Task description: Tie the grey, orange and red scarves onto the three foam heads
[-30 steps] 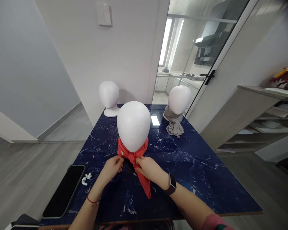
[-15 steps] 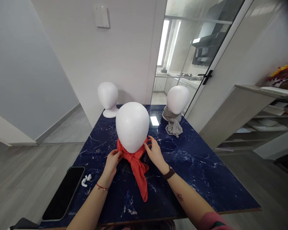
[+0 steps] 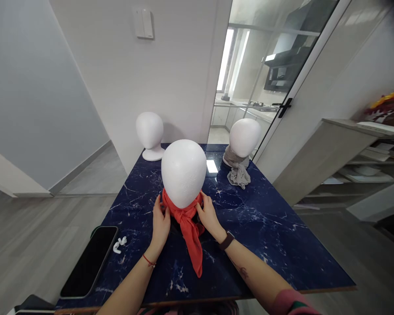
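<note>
A white foam mannequin head (image 3: 184,173) stands in the middle of the table with a red scarf (image 3: 192,243) knotted round its neck, the tail hanging down to the front. My left hand (image 3: 160,222) is at the scarf's left side, thumb and fingers apart, with the fingertips against the cloth's edge. On the other side my right hand (image 3: 210,216) has the scarf's edge between thumb and fingers, just below the head. The foam head hides the back of the scarf.
Behind stand a bare foam head (image 3: 149,131) at left and another foam head (image 3: 245,136) at right, wearing a grey scarf (image 3: 239,173). A phone (image 3: 90,262) and white earbuds (image 3: 119,245) lie at the left edge of the dark blue marbled table (image 3: 265,236).
My left hand has gone from pinched fingers to spread ones, moving slightly right and further round the scarf's side. My right hand has lowered a little and closed on the cloth.
</note>
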`<state>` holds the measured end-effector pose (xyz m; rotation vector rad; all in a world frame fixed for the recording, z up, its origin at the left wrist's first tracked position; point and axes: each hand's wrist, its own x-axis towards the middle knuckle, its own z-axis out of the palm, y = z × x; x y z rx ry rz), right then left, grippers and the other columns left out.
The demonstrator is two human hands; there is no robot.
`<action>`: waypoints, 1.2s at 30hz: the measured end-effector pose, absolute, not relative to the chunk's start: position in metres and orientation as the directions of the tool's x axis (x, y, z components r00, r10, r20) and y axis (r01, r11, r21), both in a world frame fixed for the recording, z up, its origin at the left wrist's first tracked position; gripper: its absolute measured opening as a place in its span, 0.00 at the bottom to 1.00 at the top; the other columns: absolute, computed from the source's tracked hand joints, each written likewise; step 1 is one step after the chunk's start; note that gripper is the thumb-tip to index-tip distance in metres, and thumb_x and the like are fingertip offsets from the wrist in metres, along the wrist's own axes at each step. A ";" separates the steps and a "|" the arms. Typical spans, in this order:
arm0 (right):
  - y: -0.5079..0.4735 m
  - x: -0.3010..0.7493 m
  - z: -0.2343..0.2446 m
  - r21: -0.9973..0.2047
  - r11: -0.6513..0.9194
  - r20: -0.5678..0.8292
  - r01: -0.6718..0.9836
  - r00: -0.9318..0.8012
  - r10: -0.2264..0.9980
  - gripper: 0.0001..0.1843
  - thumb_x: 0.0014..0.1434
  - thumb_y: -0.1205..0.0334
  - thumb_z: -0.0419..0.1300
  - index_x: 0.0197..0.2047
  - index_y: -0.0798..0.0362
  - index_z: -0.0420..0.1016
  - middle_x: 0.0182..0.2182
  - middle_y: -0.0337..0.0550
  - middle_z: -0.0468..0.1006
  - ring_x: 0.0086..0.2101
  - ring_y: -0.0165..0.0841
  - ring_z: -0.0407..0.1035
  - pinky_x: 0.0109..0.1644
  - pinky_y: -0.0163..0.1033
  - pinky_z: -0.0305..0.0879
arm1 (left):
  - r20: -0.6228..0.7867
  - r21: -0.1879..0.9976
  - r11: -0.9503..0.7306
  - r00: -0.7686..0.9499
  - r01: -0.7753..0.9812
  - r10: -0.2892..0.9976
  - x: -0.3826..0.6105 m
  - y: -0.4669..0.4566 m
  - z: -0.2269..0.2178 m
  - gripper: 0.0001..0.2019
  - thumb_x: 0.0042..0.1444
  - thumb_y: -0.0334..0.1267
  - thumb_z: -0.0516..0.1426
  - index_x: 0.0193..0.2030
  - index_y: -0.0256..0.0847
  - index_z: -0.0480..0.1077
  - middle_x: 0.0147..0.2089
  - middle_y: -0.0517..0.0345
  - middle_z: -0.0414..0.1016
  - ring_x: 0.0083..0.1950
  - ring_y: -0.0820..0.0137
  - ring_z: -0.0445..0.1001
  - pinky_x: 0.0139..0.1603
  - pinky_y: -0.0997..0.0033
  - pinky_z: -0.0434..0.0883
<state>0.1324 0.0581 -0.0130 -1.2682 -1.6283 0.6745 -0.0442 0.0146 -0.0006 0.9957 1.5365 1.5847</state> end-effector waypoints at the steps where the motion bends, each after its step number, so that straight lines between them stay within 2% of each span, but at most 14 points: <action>1: 0.058 0.133 -0.012 -0.849 0.312 0.338 0.428 -0.016 0.941 0.25 0.62 0.58 0.48 0.61 0.55 0.58 0.51 0.54 0.64 0.53 0.40 0.61 0.59 0.50 0.59 | 0.132 0.984 -0.062 -0.442 0.168 0.887 -0.045 0.014 -0.001 0.25 0.56 0.34 0.54 0.61 0.43 0.58 0.55 0.49 0.63 0.58 0.63 0.65 0.63 0.54 0.59; 4: 0.056 0.131 -0.010 -0.856 0.320 0.357 0.406 0.015 0.934 0.25 0.65 0.56 0.44 0.63 0.52 0.55 0.59 0.52 0.57 0.60 0.38 0.53 0.65 0.50 0.50 | 0.218 0.933 -0.086 -0.360 0.348 0.907 -0.046 0.013 -0.003 0.27 0.57 0.34 0.50 0.64 0.40 0.55 0.64 0.46 0.52 0.66 0.61 0.53 0.67 0.54 0.50; 7: 0.053 0.126 -0.009 -0.853 0.359 0.373 0.380 -0.037 0.927 0.26 0.66 0.56 0.43 0.66 0.49 0.51 0.64 0.47 0.50 0.63 0.35 0.45 0.67 0.49 0.44 | 0.259 0.908 -0.126 -0.298 0.400 0.919 -0.045 0.016 -0.008 0.31 0.54 0.31 0.50 0.66 0.38 0.52 0.64 0.45 0.53 0.67 0.60 0.51 0.68 0.53 0.49; 10: 0.049 0.119 -0.009 -0.845 0.400 0.391 0.356 -0.099 0.915 0.27 0.65 0.57 0.43 0.67 0.49 0.48 0.66 0.45 0.48 0.64 0.34 0.45 0.68 0.48 0.43 | 0.304 0.883 -0.173 -0.251 0.436 0.919 -0.042 0.018 -0.014 0.32 0.52 0.29 0.50 0.66 0.37 0.52 0.63 0.44 0.56 0.66 0.60 0.54 0.67 0.53 0.51; 13: 0.049 0.117 -0.012 -0.868 0.393 0.388 0.305 -0.079 0.918 0.27 0.65 0.56 0.44 0.66 0.49 0.50 0.66 0.45 0.49 0.64 0.34 0.45 0.68 0.48 0.42 | 0.313 0.886 -0.184 -0.256 0.427 0.915 -0.041 0.018 -0.017 0.31 0.52 0.30 0.51 0.66 0.37 0.53 0.64 0.44 0.56 0.66 0.60 0.54 0.67 0.53 0.51; 15: 0.052 0.120 -0.014 -0.905 0.357 0.361 0.231 -0.024 0.932 0.27 0.65 0.55 0.44 0.66 0.50 0.51 0.65 0.45 0.53 0.63 0.33 0.48 0.68 0.48 0.42 | 0.275 0.917 -0.148 -0.318 0.372 0.907 -0.044 0.016 -0.017 0.32 0.52 0.30 0.50 0.66 0.38 0.52 0.66 0.45 0.54 0.67 0.60 0.52 0.68 0.54 0.49; 19: 0.062 0.129 -0.020 -0.959 0.246 0.261 0.138 0.110 0.959 0.29 0.65 0.51 0.43 0.66 0.53 0.52 0.64 0.47 0.54 0.63 0.34 0.49 0.67 0.48 0.43 | 0.222 0.948 -0.115 -0.361 0.296 0.906 -0.052 0.017 -0.013 0.34 0.52 0.30 0.49 0.68 0.40 0.48 0.70 0.49 0.46 0.70 0.61 0.45 0.69 0.54 0.46; 22: 0.064 0.129 -0.022 -0.950 0.237 0.259 0.205 0.088 0.962 0.29 0.64 0.51 0.43 0.65 0.55 0.54 0.63 0.49 0.56 0.62 0.35 0.51 0.67 0.48 0.45 | 0.331 0.889 -0.221 -0.231 0.400 0.915 -0.050 0.020 -0.012 0.37 0.50 0.30 0.53 0.68 0.40 0.47 0.70 0.48 0.48 0.70 0.59 0.46 0.69 0.54 0.45; 25: 0.063 0.124 -0.023 -0.907 0.293 0.309 0.302 0.005 0.951 0.28 0.64 0.53 0.43 0.63 0.56 0.57 0.62 0.50 0.60 0.60 0.36 0.55 0.66 0.48 0.48 | 0.398 0.840 -0.292 -0.154 0.457 0.904 -0.044 0.022 -0.014 0.38 0.48 0.30 0.55 0.68 0.38 0.48 0.69 0.46 0.51 0.69 0.59 0.48 0.68 0.54 0.47; 28: 0.065 0.124 -0.026 -0.899 0.301 0.323 0.318 0.016 0.946 0.27 0.64 0.53 0.42 0.63 0.56 0.58 0.61 0.50 0.61 0.60 0.36 0.56 0.65 0.48 0.49 | 0.352 0.889 -0.249 -0.225 0.385 0.909 -0.043 0.023 -0.017 0.36 0.49 0.31 0.54 0.67 0.37 0.50 0.68 0.46 0.51 0.69 0.59 0.48 0.69 0.55 0.46; 32: 0.075 0.131 -0.032 -0.906 0.217 0.277 0.363 0.122 0.953 0.27 0.63 0.56 0.41 0.61 0.60 0.60 0.60 0.56 0.62 0.59 0.39 0.56 0.64 0.51 0.49 | 0.122 0.991 -0.087 -0.410 0.104 0.904 -0.050 0.026 -0.015 0.32 0.53 0.34 0.50 0.67 0.39 0.50 0.70 0.50 0.50 0.69 0.62 0.49 0.68 0.59 0.47; 34: 0.078 0.133 -0.032 -0.880 0.239 0.304 0.410 0.100 0.947 0.25 0.62 0.60 0.43 0.58 0.61 0.64 0.57 0.57 0.65 0.58 0.40 0.58 0.64 0.52 0.50 | 0.084 0.996 -0.081 -0.376 0.025 0.923 -0.052 0.028 -0.012 0.29 0.54 0.34 0.49 0.65 0.39 0.55 0.68 0.52 0.53 0.68 0.62 0.51 0.68 0.60 0.49; 36: 0.077 0.132 -0.030 -0.857 0.293 0.343 0.424 0.043 0.938 0.22 0.61 0.62 0.45 0.54 0.57 0.69 0.54 0.53 0.70 0.55 0.39 0.62 0.63 0.50 0.53 | 0.118 0.993 -0.119 -0.305 0.014 0.945 -0.053 0.030 -0.010 0.27 0.54 0.34 0.49 0.63 0.40 0.59 0.66 0.53 0.58 0.67 0.63 0.54 0.67 0.60 0.51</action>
